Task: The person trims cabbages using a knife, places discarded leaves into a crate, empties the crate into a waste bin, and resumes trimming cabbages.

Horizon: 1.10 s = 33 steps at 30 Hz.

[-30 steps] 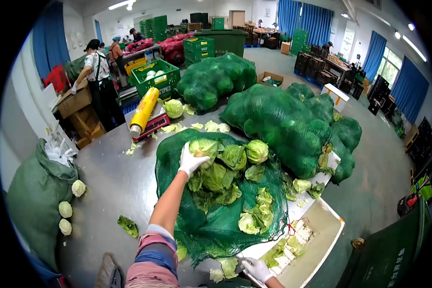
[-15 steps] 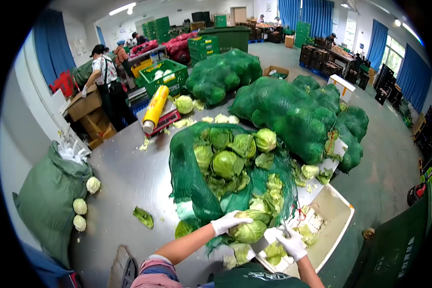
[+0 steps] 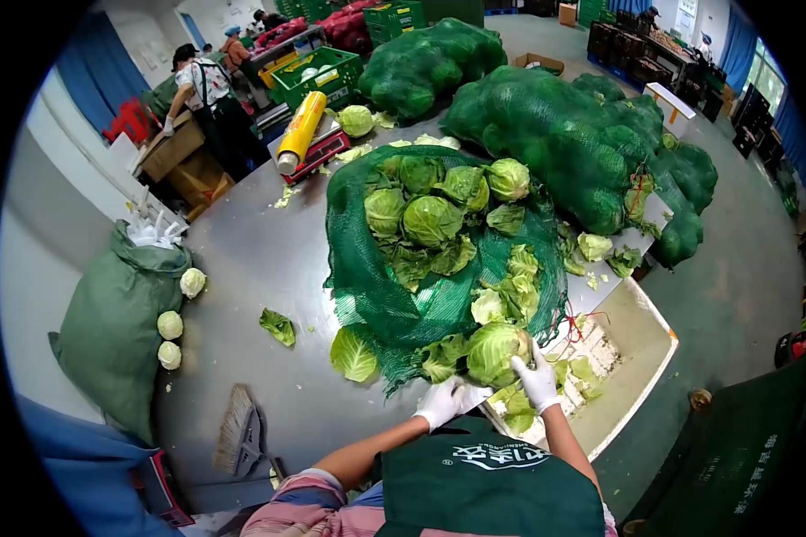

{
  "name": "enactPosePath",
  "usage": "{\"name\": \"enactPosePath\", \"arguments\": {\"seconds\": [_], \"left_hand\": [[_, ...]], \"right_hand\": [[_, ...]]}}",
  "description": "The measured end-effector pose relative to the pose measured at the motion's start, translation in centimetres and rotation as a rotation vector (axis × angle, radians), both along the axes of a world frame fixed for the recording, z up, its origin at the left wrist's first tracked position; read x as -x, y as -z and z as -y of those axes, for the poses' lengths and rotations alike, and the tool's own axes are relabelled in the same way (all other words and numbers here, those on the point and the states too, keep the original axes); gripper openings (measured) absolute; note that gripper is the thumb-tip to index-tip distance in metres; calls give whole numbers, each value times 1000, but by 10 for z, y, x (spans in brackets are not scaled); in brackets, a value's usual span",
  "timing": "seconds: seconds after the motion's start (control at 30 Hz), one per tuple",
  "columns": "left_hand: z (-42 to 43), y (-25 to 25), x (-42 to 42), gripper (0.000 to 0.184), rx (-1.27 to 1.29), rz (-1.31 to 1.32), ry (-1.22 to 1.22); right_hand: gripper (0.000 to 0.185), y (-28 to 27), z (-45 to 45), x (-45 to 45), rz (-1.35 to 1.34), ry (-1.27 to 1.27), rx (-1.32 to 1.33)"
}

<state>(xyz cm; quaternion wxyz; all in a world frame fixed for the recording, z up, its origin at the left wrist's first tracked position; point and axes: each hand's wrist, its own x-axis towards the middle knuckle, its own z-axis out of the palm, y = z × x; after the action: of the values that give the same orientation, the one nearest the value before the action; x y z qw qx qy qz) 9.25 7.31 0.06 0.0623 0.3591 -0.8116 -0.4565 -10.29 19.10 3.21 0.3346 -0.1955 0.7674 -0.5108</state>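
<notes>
A green cabbage [image 3: 494, 354] rests at the near edge of an open green mesh sack [image 3: 367, 268]. My right hand [image 3: 537, 379], in a white glove, grips the cabbage's right side with thumb and fingers. Just below and left of it is my left hand [image 3: 442, 402], also gloved, its fingers curled; a pale flat shape shows beside the fingers, and I cannot tell what it is. Loose outer leaves [image 3: 444, 358] lie by the cabbage. More whole cabbages [image 3: 432, 222] are heaped further back on the mesh.
A white foam box [image 3: 640, 394] with leaf scraps stands at the right. Filled mesh sacks [image 3: 546, 143] lie behind. A yellow film roll [image 3: 303, 125] lies on a scale [image 3: 322, 154]. A brush [image 3: 238, 430] and green sack [image 3: 121, 322] are at left. A co-worker [image 3: 201, 107] stands beyond.
My left hand has come off the cabbage and moved below it. My right hand has moved from above the box onto the cabbage's right side. The view has tilted down.
</notes>
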Motion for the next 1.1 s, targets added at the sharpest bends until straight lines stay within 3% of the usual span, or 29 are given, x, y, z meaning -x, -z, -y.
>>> {"name": "enactPosePath", "arguments": {"seconds": [0.03,0.07,0.17,0.2,0.27,0.37,0.4,0.47,0.53,0.57,0.6,0.63,0.67,0.73,0.8,0.87,0.97,1.0,1.07,1.1], "left_hand": [[5,5,5,26,46,44,-14],[7,34,11,28,160,-119,-109],[27,10,40,33,232,-159,-86],[33,4,48,32,292,-137,-81],[36,-10,61,31,404,-246,-80],[48,-22,79,42,264,-227,-2],[48,-27,87,50,209,-289,3],[39,-76,100,65,38,-356,173],[39,-71,110,74,74,-469,125],[35,-75,114,75,47,-453,86],[31,-84,116,76,21,-433,45],[29,-95,116,77,120,-286,16],[32,-90,116,76,122,-305,-24],[38,-80,115,71,-38,-358,-80],[37,-96,120,58,-469,-463,-289],[31,-114,121,56,-592,-494,-282],[17,-107,123,54,-629,-519,-156],[12,-108,123,58,-595,-467,-91],[0,-121,120,65,-509,-496,35],[3,-123,118,87,-614,-464,84]], "right_hand": [[77,21,-1,6,-6,19,26],[74,24,0,6,24,47,103],[72,0,0,11,10,-5,-8],[71,29,0,14,-148,13,128],[71,42,1,21,-70,10,110],[74,0,2,13,68,55,52],[76,0,1,15,-13,33,-62],[79,42,2,19,-61,69,-25],[81,33,-3,19,-32,55,-40],[81,39,-6,20,-113,39,-62],[83,12,-8,19,-152,-22,-248],[79,-8,-8,13,-284,13,-263],[76,-18,-7,6,-417,42,-279],[86,-21,-4,-3,-513,39,-228],[93,-21,1,-11,-684,52,-200],[89,-36,1,-13,-662,40,-176],[66,-26,7,-8,-673,-11,-227],[49,-24,8,-3,-706,48,-213],[35,-24,2,12,-737,41,-198],[33,-27,2,17,-690,19,-249]]}}
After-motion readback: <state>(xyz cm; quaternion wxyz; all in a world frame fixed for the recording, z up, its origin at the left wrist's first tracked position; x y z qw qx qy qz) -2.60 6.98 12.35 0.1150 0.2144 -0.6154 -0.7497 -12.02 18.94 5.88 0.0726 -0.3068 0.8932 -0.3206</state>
